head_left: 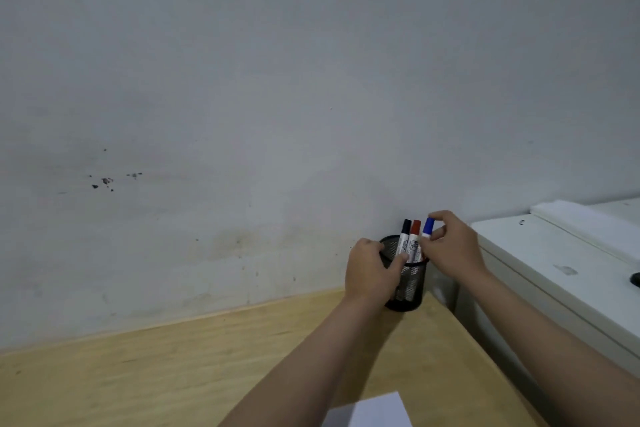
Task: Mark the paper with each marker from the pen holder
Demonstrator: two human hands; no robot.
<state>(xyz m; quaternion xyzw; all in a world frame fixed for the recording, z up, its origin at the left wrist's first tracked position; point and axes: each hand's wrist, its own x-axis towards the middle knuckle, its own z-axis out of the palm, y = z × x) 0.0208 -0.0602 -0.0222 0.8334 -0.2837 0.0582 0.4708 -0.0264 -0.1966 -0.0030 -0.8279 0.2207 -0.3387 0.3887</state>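
A black mesh pen holder (412, 282) stands at the far right corner of the wooden table, against the wall. Three markers stand upright in it: a black-capped marker (405, 234), a red-capped marker (414, 236) and a blue-capped marker (428, 227). My left hand (370, 270) wraps around the holder's left side. My right hand (453, 246) pinches the blue marker's cap between thumb and fingers. A white sheet of paper (374, 411) lies at the bottom edge of the view, partly hidden by my left forearm.
The light wooden table (138, 374) meets a stained grey wall (242, 114) behind. A white cabinet (554, 270) stands close to the table's right edge, with a dark object (635, 279) at the frame's right border.
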